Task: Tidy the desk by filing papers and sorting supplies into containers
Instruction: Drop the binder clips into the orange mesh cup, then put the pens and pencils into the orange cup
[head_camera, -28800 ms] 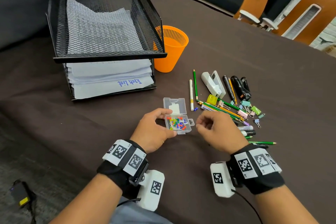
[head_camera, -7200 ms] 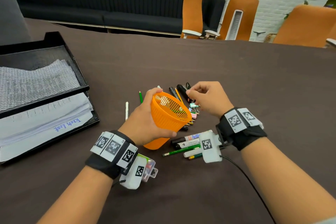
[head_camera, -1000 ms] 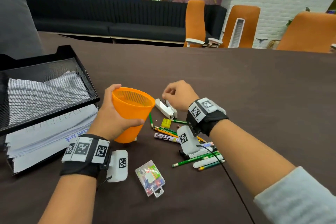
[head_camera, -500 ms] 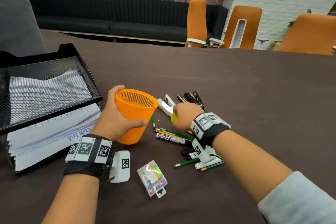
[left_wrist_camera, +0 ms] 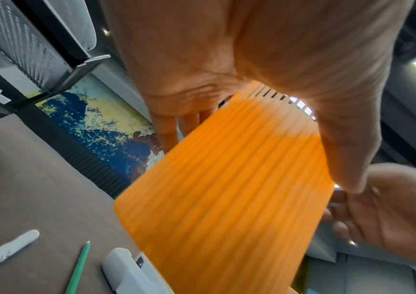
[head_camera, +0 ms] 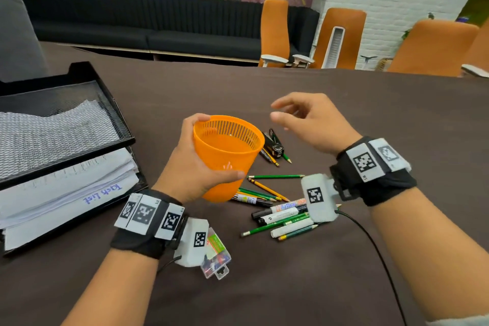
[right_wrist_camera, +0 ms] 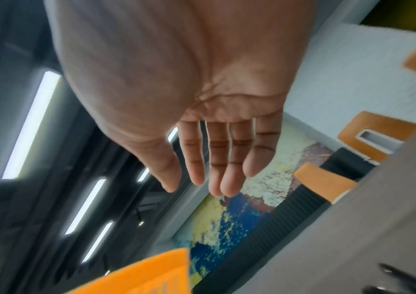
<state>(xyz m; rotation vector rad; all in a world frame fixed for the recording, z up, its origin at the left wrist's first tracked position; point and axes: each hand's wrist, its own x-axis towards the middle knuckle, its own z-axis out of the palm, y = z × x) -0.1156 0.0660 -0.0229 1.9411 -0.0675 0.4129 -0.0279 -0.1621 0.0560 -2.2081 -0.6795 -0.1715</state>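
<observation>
My left hand (head_camera: 195,159) grips an orange slotted cup (head_camera: 227,156) round its side and holds it tilted, mouth toward me. From the left wrist view the cup (left_wrist_camera: 226,189) fills the space below the palm. My right hand (head_camera: 277,111) hovers just right of the cup's rim, fingers spread and empty; its straight fingers (right_wrist_camera: 201,169) show in the right wrist view above the cup's rim (right_wrist_camera: 146,274). Pencils (head_camera: 267,190) and markers (head_camera: 280,213) lie loose on the table below the right wrist. What lies inside the cup is not visible.
A black mesh paper tray (head_camera: 66,124) with stacked sheets (head_camera: 66,193) stands at the left. A clear box of coloured pins (head_camera: 215,257) lies under my left wrist. Small black items (head_camera: 274,141) sit behind the cup. A white stapler (left_wrist_camera: 131,272) is beside the cup's base.
Half a second ago my right hand was down among the supplies pinching a small yellow thing. It has since risen beside the cup's rim and opened empty. The cup now tilts more.
</observation>
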